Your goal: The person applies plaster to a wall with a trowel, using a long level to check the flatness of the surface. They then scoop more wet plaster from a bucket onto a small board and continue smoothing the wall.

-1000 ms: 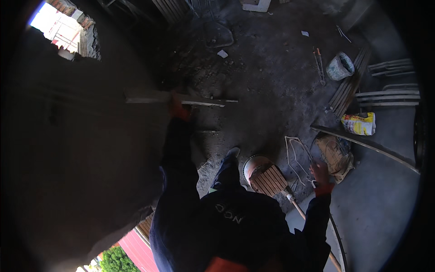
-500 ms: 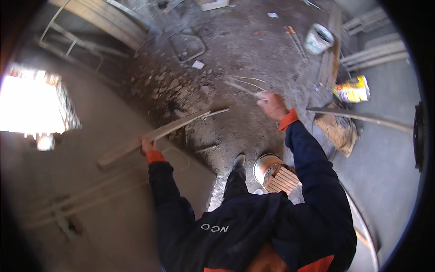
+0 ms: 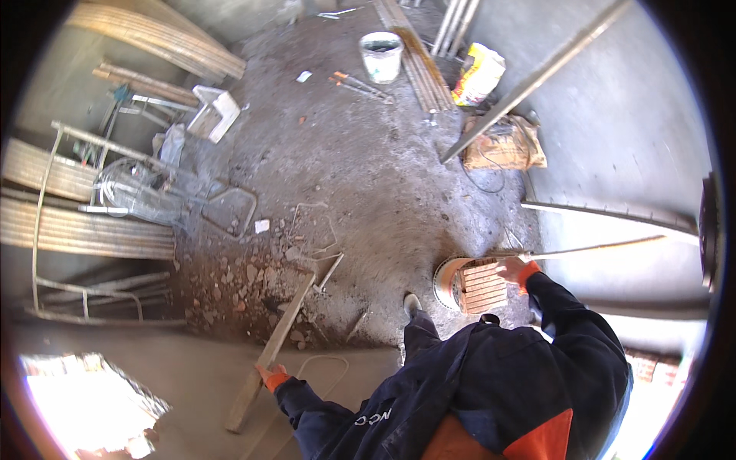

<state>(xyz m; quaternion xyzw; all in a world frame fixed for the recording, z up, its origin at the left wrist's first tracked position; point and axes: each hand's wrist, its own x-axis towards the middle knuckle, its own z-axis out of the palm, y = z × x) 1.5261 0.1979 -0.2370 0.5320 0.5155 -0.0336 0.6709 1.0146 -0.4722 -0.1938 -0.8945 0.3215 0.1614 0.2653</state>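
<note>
My left hand (image 3: 271, 376) is closed around a long wooden board (image 3: 285, 328), which slants up and away over the floor. A thinner pale strip (image 3: 330, 272) shows at the board's far end. On the right, my right hand (image 3: 512, 270) is at the far right corner of a ribbed reddish hollow brick (image 3: 483, 288) on or against a round bucket (image 3: 446, 282). A long thin stick (image 3: 598, 248) runs past that hand toward the right wall. My fingers seem closed on it, though they are small and partly blurred.
Rubble (image 3: 238, 287) lies left of my foot, beside a metal frame (image 3: 57, 222) and stacked curved boards (image 3: 92, 230). Farther off are a white bucket (image 3: 381, 57), a yellow bag (image 3: 479, 74) and a brown sack (image 3: 510, 146). A pole (image 3: 537, 80) leans across the right wall.
My view has turned, showing more of the left side. My right hand has come back from above the floor to the brick and bucket. My left hand still holds the board, now angled more steeply.
</note>
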